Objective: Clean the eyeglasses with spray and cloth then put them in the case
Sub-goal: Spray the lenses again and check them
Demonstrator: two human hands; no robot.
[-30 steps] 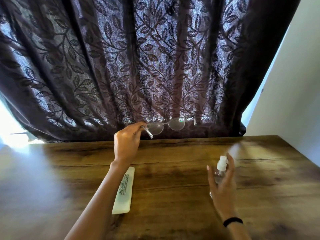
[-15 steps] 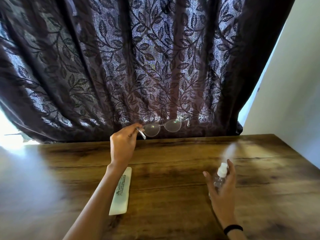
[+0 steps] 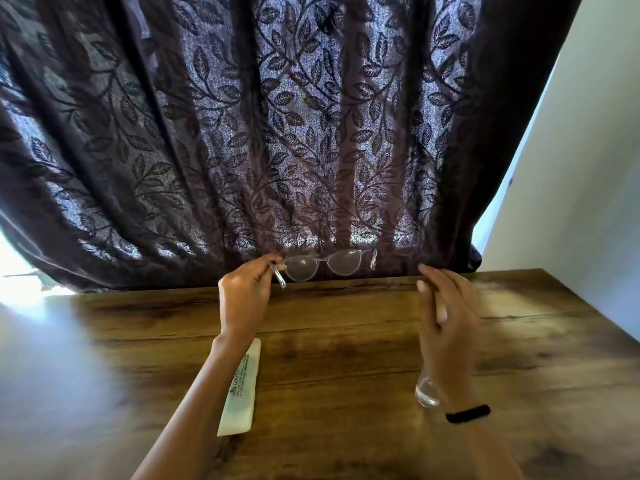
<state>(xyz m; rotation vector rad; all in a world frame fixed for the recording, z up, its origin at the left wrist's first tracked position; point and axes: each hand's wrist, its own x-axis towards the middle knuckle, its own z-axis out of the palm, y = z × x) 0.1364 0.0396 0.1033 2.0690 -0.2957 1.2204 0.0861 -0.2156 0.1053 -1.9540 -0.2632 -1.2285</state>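
Left hand [image 3: 244,299] pinches one temple of the eyeglasses [image 3: 325,265], held above the far edge of the bench [image 3: 346,358], long axis crosswise. Right hand [image 3: 446,323], curled round the spray bottle [image 3: 426,394], stands just right of the lenses.

Curtain [image 3: 207,150] dark purple, leafy vine pattern. Table [image 3: 346,358] brown woodgrain. Glasses [image 3: 323,265], bottle [image 3: 426,393] clear. Wristband [image 3: 467,414] black. Packet [image 3: 240,389] cream.

clear plastic eyeglasses [image 3: 323,264], grainy matt wood surface [image 3: 346,358], see-through bottle [image 3: 426,393], leaf-patterned woven cloth curtain [image 3: 242,133]
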